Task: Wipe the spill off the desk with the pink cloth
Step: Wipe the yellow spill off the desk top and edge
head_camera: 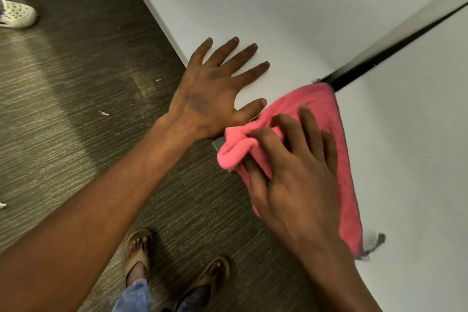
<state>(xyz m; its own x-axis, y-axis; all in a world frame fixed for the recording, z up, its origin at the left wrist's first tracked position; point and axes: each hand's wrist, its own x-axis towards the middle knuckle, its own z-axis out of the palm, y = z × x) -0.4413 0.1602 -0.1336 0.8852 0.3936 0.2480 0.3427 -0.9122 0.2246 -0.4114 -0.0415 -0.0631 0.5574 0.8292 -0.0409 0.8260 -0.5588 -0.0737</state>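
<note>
You are pressing your right hand (293,175) down on the pink cloth (326,119), fingers spread over it, with a fold of it bunched between the thumb and forefinger. The cloth is lying on the white desk (278,7) at its near edge, its far corner reaching the dark gap (379,61) between two desk panels. Your left hand (215,88) is resting flat and empty on the desk just beside the cloth, fingers splayed. Your sandalled feet (177,271) are standing on the carpet (76,83).
</note>
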